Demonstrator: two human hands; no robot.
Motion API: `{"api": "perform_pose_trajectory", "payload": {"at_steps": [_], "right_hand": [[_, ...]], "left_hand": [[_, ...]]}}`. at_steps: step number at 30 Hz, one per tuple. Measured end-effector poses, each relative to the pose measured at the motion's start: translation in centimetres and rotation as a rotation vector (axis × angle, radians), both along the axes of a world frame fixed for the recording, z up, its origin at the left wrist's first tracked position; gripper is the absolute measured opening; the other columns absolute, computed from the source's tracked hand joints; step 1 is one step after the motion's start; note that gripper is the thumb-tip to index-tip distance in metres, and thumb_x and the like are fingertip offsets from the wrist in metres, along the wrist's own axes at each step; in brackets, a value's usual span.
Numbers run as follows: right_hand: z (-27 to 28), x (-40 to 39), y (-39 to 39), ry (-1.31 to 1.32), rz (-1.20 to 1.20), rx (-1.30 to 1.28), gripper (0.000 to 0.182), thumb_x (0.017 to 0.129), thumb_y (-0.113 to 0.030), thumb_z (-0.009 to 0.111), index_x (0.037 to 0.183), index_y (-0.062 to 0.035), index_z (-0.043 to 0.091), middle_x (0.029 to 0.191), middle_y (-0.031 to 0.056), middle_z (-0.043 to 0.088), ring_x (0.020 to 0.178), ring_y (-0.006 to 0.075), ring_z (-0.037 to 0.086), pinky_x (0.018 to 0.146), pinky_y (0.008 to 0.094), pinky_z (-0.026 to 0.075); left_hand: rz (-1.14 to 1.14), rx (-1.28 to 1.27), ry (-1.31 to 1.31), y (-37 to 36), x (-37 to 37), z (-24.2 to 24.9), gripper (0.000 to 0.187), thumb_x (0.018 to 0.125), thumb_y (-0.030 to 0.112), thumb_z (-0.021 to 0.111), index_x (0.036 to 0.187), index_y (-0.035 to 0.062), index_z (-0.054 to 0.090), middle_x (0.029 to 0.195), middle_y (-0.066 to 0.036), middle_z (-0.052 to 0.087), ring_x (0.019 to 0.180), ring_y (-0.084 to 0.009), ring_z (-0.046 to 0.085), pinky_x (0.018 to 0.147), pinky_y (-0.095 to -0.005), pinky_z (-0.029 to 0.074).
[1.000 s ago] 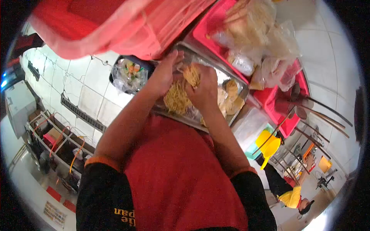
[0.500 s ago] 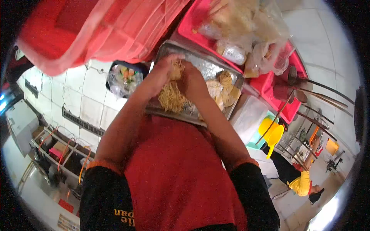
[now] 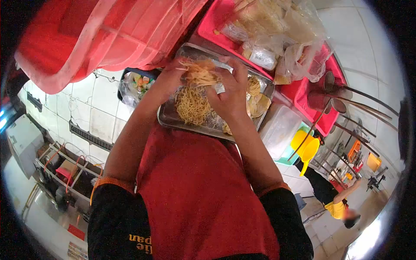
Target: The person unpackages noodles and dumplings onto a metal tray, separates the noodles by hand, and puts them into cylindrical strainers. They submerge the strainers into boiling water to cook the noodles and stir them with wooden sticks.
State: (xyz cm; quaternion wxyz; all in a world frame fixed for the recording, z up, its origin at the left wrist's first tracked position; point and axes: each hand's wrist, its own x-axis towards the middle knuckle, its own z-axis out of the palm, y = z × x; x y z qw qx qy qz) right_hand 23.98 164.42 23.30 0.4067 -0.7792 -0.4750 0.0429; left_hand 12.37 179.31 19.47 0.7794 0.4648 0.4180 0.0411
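Right up against you, your apron [image 3: 199, 186] all but meets the near rim of the tray [image 3: 168, 113], which seems set this close so that both forearms can work over it without a stretch.

And there's the bundle [image 3: 201, 73], a loose tangle of noodle strands above the tray! Your left hand [image 3: 173, 73] has its fingers closed on one end, while your right hand [image 3: 232, 84] sits at the other, thumb and fingers spread; blur hides whether they grip, so I can't tell. Holding it up between two hands probably lets the strands hang free, with the tray beneath to catch any that drop.

Below, in the near-left part of the tray, lies the noodle heap [image 3: 193, 106], right under your wrists. On the tray's right, the pale pieces [image 3: 259, 105] lie apart from that heap, likely so they don't mix.

Left of the tray, the vegetables [image 3: 139, 82] sit in a clear bag, presumably to contain them. Beyond the tray, the pink bin [image 3: 212, 21] gathers bulging bags [image 3: 299, 24]. Far off to the tray's right, a co-worker [image 3: 333, 210] stretches out an arm.
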Motion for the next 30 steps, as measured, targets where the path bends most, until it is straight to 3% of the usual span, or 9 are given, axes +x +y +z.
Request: {"api": "perform_pose_trajectory", "payload": {"at_steps": [5,10,15,17,20,22,23,29,30], "right_hand": [[-1.7,0.4,-0.2,0.019,0.017,-0.103,0.040,0.066,-0.002,0.072,0.104,-0.0033,0.063,0.125,0.0198,0.050,0.115,0.0389,0.051,0.098,0.0447,0.043],[-1.5,-0.4,0.1,0.488,0.060,-0.150,0.044,0.069,-0.002,0.072,0.111,-0.0026,0.057,0.114,0.0184,0.058,0.106,0.0361,0.058,0.094,0.0408,0.046],[0.1,-0.4,0.7,0.088,0.011,-0.025,0.052,0.065,0.000,0.071,0.115,-0.0035,0.056,0.107,0.0181,0.060,0.097,0.0380,0.058,0.087,0.0436,0.047],[-1.3,0.2,0.1,0.088,0.104,-0.315,0.056,0.063,0.001,0.071,0.116,-0.0043,0.055,0.108,0.0176,0.060,0.099,0.0385,0.055,0.090,0.0457,0.043],[-0.2,0.2,0.9,-0.020,0.077,-0.215,0.059,0.063,-0.003,0.073,0.119,-0.0055,0.055,0.107,0.0155,0.059,0.104,0.0375,0.052,0.095,0.0480,0.039],[-1.6,0.3,0.4,-0.126,0.130,-0.239,0.061,0.065,-0.007,0.074,0.123,-0.0045,0.054,0.105,0.0149,0.058,0.104,0.0371,0.052,0.096,0.0498,0.038],[-2.0,0.2,-0.4,-0.123,0.110,-0.248,0.061,0.065,-0.007,0.074,0.123,-0.0045,0.054,0.105,0.0149,0.058,0.104,0.0371,0.052,0.096,0.0498,0.038],[-2.7,0.2,0.5,0.043,0.152,-0.240,0.065,0.069,-0.003,0.072,0.129,-0.0034,0.047,0.112,0.0198,0.058,0.106,0.0372,0.055,0.097,0.0474,0.041],[-3.5,0.3,0.5,0.341,0.132,-0.558,0.071,0.068,-0.002,0.073,0.133,-0.0048,0.044,0.119,0.0202,0.058,0.111,0.0383,0.054,0.100,0.0462,0.041]], "left_hand": [[-0.266,0.514,-0.025,-0.1,-0.7,-3.6,0.039,0.095,0.019,0.045,0.129,0.0002,0.053,0.122,-0.009,0.060,0.112,-0.0182,0.057,0.099,-0.0307,0.043],[-0.330,0.398,-0.032,0.0,-0.8,-3.2,0.044,0.096,0.018,0.044,0.134,-0.0011,0.049,0.129,-0.014,0.057,0.122,-0.0213,0.051,0.107,-0.0329,0.036],[-0.301,0.549,-0.047,1.1,-1.3,-4.8,0.042,0.095,0.014,0.045,0.134,-0.0010,0.050,0.130,-0.013,0.056,0.122,-0.0203,0.050,0.106,-0.0309,0.036],[-0.350,0.709,-0.322,0.3,-0.5,-1.6,0.040,0.095,0.013,0.045,0.133,0.0006,0.051,0.130,-0.013,0.056,0.124,-0.0194,0.050,0.107,-0.0305,0.036],[-0.383,0.326,0.094,2.0,-0.5,-0.3,0.037,0.095,0.012,0.044,0.130,0.0010,0.053,0.130,-0.013,0.056,0.123,-0.0193,0.051,0.106,-0.0313,0.037],[-0.348,0.573,-0.050,0.7,-0.9,0.2,0.036,0.095,0.012,0.044,0.128,0.0010,0.053,0.130,-0.014,0.056,0.122,-0.0206,0.052,0.105,-0.0326,0.039],[-0.316,0.806,-0.215,0.1,-0.8,0.3,0.035,0.095,0.012,0.045,0.127,0.0010,0.053,0.130,-0.014,0.057,0.122,-0.0219,0.054,0.104,-0.0340,0.040],[-0.301,0.696,0.025,1.1,-1.0,-0.1,0.044,0.090,0.009,0.047,0.134,0.0030,0.046,0.136,-0.018,0.051,0.130,-0.0291,0.048,0.108,-0.0384,0.038],[-0.316,0.686,0.020,0.5,-1.2,0.0,0.044,0.090,0.009,0.047,0.134,0.0030,0.046,0.136,-0.018,0.051,0.130,-0.0291,0.048,0.108,-0.0384,0.038]]}}
